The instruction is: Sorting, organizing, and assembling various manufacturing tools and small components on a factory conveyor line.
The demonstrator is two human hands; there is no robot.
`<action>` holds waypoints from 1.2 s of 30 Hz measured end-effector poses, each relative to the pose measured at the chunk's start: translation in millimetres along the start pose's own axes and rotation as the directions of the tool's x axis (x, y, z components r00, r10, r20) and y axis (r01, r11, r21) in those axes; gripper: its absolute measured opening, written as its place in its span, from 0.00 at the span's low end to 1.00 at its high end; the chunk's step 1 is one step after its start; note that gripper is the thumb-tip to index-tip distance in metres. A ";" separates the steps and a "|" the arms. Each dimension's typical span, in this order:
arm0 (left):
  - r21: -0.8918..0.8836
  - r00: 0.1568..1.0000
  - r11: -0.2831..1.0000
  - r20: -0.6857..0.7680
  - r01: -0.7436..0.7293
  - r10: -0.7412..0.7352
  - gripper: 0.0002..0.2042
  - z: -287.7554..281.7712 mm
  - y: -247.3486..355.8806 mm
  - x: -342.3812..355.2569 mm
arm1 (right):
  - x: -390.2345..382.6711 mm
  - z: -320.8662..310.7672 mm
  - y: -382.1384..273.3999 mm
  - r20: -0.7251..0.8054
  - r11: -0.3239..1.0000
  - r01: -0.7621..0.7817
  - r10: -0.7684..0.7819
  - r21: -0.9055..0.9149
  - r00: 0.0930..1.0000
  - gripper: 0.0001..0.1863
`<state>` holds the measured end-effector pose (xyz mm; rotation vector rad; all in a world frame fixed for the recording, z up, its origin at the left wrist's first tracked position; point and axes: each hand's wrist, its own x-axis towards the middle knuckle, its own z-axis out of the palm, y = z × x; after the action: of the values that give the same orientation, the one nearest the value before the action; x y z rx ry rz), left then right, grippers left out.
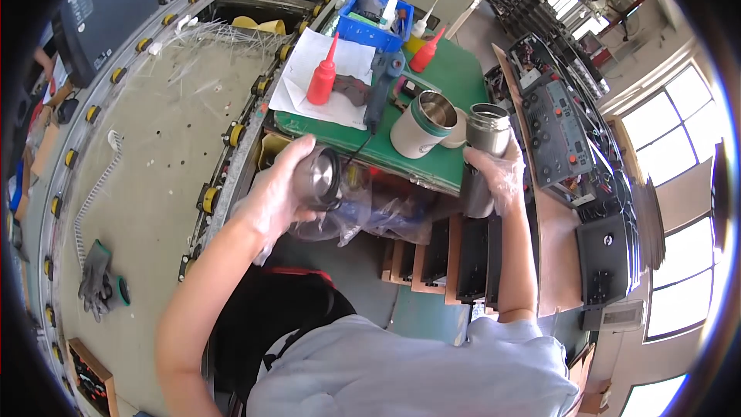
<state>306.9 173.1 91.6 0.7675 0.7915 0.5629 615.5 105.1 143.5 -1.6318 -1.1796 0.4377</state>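
My left hand, in a thin clear glove, grips a round steel cap with a dark rim. My right hand, gloved too, is closed round an upright, open-topped steel flask at the green bench's right front. A white open cup with a steel inside stands between them on the bench, with a pale round lid partly behind the flask. Beyond lie a dark power tool, paper and red bottles. Crumpled clear plastic bags hang below the bench edge.
A blue bin sits at the bench's back. Left runs a roller conveyor beside a pale surface holding dark gloves. Dark panels line the right, near windows. Another person's hand shows at the far left.
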 end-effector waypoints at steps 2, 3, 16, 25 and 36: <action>-0.013 0.999 1.000 -0.046 0.005 -0.005 0.27 -9.1 -2.7 -9.5 | 20.0 -1.4 4.5 0.038 0.982 -0.006 0.014 -0.190 0.999 0.31; -0.023 0.998 1.000 -0.065 -0.004 0.002 0.28 -11.9 -4.3 -11.9 | 29.7 -3.9 9.5 0.063 0.925 -0.018 0.045 -0.379 0.997 0.32; 0.129 0.998 0.991 -0.058 -0.031 0.039 0.23 -18.8 3.3 -26.6 | 46.7 -18.4 -17.6 0.117 0.612 -0.019 0.181 -0.791 0.976 0.35; 0.119 0.999 0.992 -0.029 -0.037 0.040 0.23 -18.1 2.8 -28.7 | 48.0 -13.7 5.6 0.085 0.712 -0.046 0.147 -0.701 0.985 0.35; 0.358 0.928 0.857 0.096 -0.370 0.360 0.30 23.8 11.5 -9.0 | -9.6 32.3 35.4 0.093 0.986 -0.045 0.031 0.158 0.995 0.30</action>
<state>318.7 164.5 115.4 1.2921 0.7405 0.7519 603.8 114.1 96.9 -1.5109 -1.1508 0.6209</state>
